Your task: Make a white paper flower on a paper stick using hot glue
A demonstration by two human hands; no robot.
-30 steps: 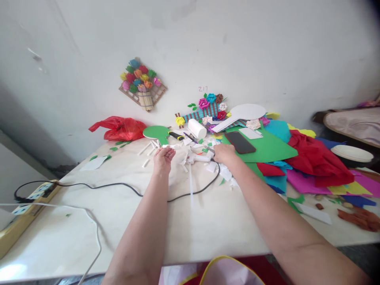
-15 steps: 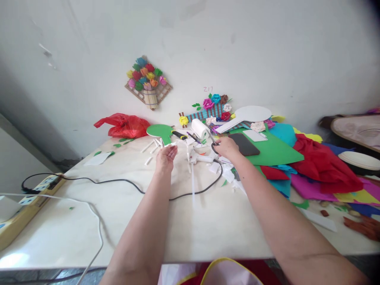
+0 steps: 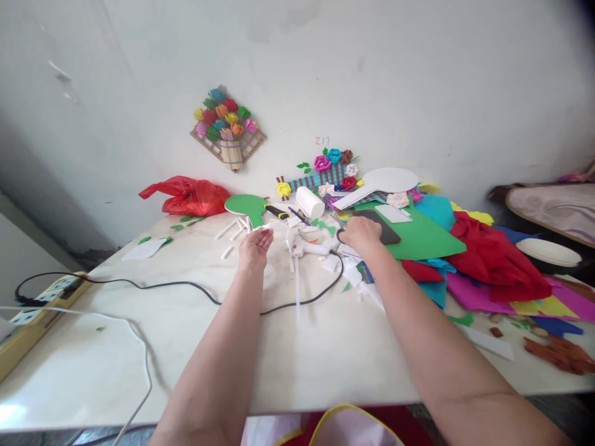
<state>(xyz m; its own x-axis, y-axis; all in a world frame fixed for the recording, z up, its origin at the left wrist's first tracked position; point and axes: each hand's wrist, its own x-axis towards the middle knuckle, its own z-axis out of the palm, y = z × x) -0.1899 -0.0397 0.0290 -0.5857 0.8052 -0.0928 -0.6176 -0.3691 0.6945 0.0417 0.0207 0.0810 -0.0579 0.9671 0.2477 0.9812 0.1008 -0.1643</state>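
Note:
My left hand (image 3: 253, 249) is held palm up over the table, fingers curled round a small white paper piece (image 3: 261, 230). My right hand (image 3: 361, 234) is closed on the black handle of a pair of scissors (image 3: 341, 236), just left of a dark phone (image 3: 389, 234) that lies on a green sheet (image 3: 430, 238). Between the hands lies a white glue gun (image 3: 310, 249), and its black cord (image 3: 279, 305) loops toward me. White paper scraps (image 3: 353, 272) are scattered about it.
Coloured paper and red cloth (image 3: 497, 251) pile up on the right. At the back are a white roll (image 3: 309, 201), a green paddle shape (image 3: 246, 206), a red plastic bag (image 3: 191, 196) and paper flowers (image 3: 332, 164). A power strip (image 3: 44, 296) sits at the left edge.
My right hand closed on the scissors beside the glue gun, lifted them, and now holds them lower, by the phone. My left hand has stayed in place with the white piece.

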